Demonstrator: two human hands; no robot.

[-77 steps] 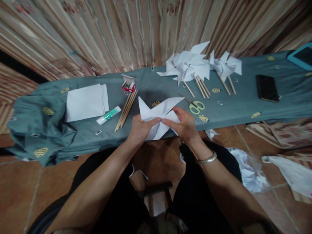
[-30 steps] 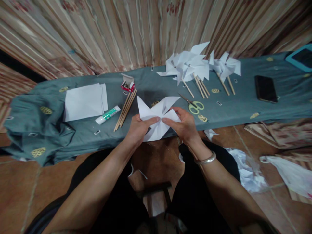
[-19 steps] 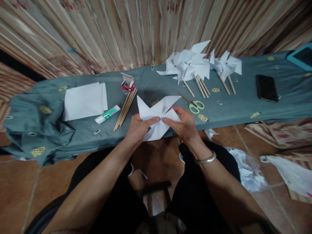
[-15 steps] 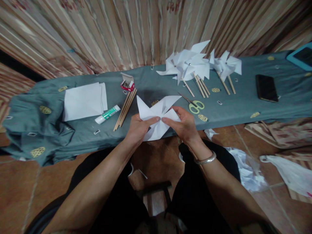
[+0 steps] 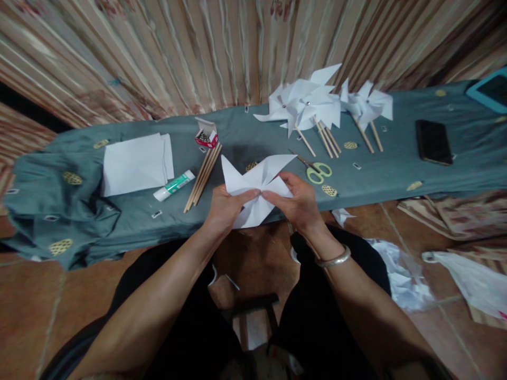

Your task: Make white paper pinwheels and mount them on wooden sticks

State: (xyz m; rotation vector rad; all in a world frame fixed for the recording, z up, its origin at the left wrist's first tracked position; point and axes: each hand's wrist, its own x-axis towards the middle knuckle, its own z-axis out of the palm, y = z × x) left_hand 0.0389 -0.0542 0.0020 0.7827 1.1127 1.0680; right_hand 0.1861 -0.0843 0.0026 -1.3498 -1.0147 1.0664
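Observation:
A white paper pinwheel (image 5: 253, 214) without a stick is held between my two hands, over the front edge of the table. My left hand (image 5: 225, 206) grips its left side, the thumb pressed near the centre. From the right, my right hand (image 5: 299, 200) pinches it the same way, its thumb tip close to the other. The fingers beneath the paper are partly hidden. Just left of the pinwheel lie several wooden sticks (image 5: 203, 177) and a glue stick (image 5: 174, 186). Green-handled scissors (image 5: 319, 171) rest to the right of my right hand.
Folded white paper (image 5: 132, 164) lies at left on the grey-green tablecloth (image 5: 380, 177). Behind the sticks is an open red box (image 5: 206, 138) of small metal pieces. Finished pinwheels (image 5: 307, 103) with sticks lie at the back. A phone (image 5: 433, 142) is at right; paper scraps (image 5: 400, 274) are on the floor.

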